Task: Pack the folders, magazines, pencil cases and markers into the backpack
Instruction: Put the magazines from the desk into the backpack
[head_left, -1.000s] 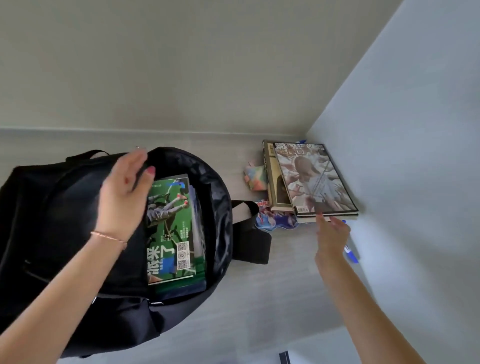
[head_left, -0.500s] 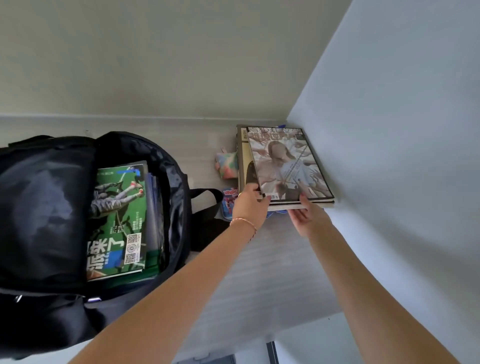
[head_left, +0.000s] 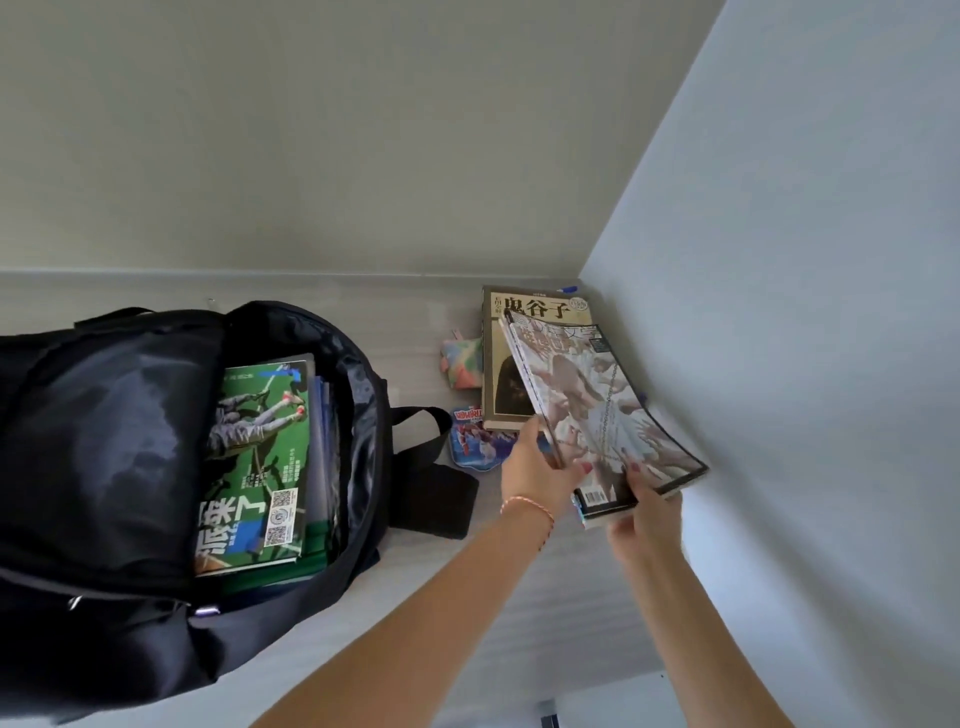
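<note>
From the head camera, a black backpack (head_left: 104, 457) lies on the pale table (head_left: 467, 623) with its big pocket open wide. Inside the pocket sits a green magazine (head_left: 254, 467) with a runner on the cover, face up. Behind the green magazine, more flat things with blue edges (head_left: 324, 441) stand in the same pocket; what they are cannot be told. A black strap (head_left: 436, 478) of the backpack lies on the table on the side toward the books.

Past the strap, in the corner by the wall (head_left: 805, 364), both hands hold a pale magazine (head_left: 597, 410). The left hand (head_left: 537, 467) grips its near left edge, thumb on top. The right hand (head_left: 647, 512) holds the near end from below, with fingertips curled up over the cover. The pale magazine is tilted, its near end lifted off the pile. Whether there is a second thin one under it in the hands is hard to tell.

Under its far end lies a tan book (head_left: 514, 364) with big black letters, flat on the table. Just beside the tan book, toward the backpack, sits a small soft colourful pouch (head_left: 460, 361). Near the strap lies a flat blue case (head_left: 480, 447) with cartoon pictures. A bit of blue pen (head_left: 567, 288) peeks out behind the tan book.
</note>
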